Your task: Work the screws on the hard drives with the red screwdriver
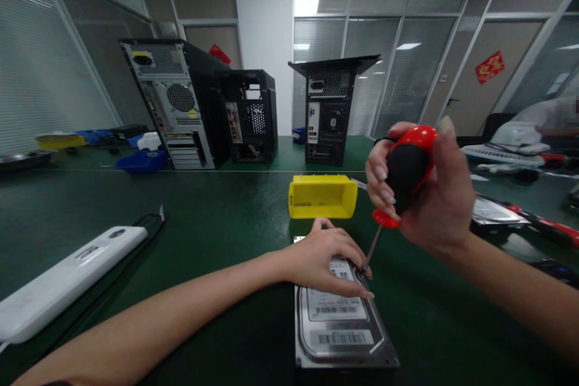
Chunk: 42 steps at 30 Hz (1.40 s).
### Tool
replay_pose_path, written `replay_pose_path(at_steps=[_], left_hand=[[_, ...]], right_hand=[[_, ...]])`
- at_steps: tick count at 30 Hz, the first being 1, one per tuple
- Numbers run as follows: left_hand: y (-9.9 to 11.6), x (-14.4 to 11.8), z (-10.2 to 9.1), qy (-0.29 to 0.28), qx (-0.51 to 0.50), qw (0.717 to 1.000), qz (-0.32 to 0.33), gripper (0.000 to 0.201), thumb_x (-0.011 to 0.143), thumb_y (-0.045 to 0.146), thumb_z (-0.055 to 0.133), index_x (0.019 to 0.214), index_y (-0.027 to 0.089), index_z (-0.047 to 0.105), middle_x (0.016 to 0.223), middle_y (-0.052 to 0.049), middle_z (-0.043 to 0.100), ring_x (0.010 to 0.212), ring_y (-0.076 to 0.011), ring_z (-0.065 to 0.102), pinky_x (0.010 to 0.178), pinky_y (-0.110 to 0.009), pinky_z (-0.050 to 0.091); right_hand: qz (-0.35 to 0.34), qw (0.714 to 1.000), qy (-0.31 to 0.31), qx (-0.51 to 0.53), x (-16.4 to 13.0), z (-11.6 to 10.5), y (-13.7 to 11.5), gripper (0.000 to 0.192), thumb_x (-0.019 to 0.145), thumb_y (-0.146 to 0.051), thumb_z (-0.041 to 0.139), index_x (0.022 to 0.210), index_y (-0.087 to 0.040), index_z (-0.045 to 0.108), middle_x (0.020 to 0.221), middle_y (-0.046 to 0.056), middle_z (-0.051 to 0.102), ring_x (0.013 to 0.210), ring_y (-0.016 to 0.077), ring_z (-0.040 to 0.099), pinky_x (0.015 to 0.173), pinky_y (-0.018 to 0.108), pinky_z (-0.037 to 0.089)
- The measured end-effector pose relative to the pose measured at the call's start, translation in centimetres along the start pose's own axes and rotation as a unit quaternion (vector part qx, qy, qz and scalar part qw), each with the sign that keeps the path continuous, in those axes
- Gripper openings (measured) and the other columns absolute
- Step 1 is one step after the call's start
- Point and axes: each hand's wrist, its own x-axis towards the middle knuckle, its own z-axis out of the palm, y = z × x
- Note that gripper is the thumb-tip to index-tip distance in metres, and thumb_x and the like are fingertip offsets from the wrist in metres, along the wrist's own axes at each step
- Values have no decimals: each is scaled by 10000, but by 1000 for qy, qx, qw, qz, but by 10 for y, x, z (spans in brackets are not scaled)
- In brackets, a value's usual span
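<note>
A silver hard drive (340,330) with barcode labels lies flat on the green mat in front of me. My left hand (323,257) rests on its far end, fingers spread over the label, pressing it down. My right hand (425,188) is wrapped around the red and black handle of a screwdriver (404,176). Its thin shaft slants down and left, and the tip meets the drive's far right corner beside my left fingertips.
A yellow parts bin (322,196) stands just behind the drive. Three open computer cases (181,102) line the back of the table, with blue bins (142,161) nearby. A white power strip (63,280) lies at left. Another drive and red-handled tools (543,224) lie at right, near a seated person.
</note>
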Motion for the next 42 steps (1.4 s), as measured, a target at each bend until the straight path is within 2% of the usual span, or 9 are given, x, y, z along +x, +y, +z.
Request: replay_pose_path(at_steps=[5, 10, 15, 42], left_hand=[[0, 0, 0, -3, -5, 1000, -4, 237, 778, 386, 670, 973, 254, 649, 1034, 33, 666, 1071, -174, 535, 943, -348, 191], [0, 0, 0, -3, -6, 1000, -9, 251, 788, 440, 641, 960, 257, 649, 1041, 26, 667, 1069, -179, 537, 947, -358, 192], [1, 0, -1, -6, -1, 1000, -4, 223, 798, 392, 641, 966, 247, 648, 1038, 25, 668, 1059, -171, 542, 941, -351, 192], [1, 0, 0, -8, -9, 1000, -20, 234, 787, 424, 642, 958, 264, 654, 1044, 28, 670, 1066, -184, 538, 963, -363, 181]], right_hand=[[0, 1000, 11, -16, 0, 2, -1, 224, 813, -439, 558, 853, -228, 492, 589, -35, 487, 369, 73, 365, 259, 158, 295], [1, 1000, 6, -15, 0, 1, -2, 222, 831, -444, 525, 845, -224, 496, 593, -32, 481, 369, 68, 361, 254, 150, 289], [1, 1000, 11, -13, -1, 2, -2, 228, 835, -456, 515, 837, -228, 500, 591, -29, 469, 368, 69, 347, 248, 150, 276], [-5, 1000, 14, -26, 0, 3, -3, 233, 841, -457, 491, 824, -226, 508, 594, -29, 451, 375, 69, 338, 256, 155, 261]])
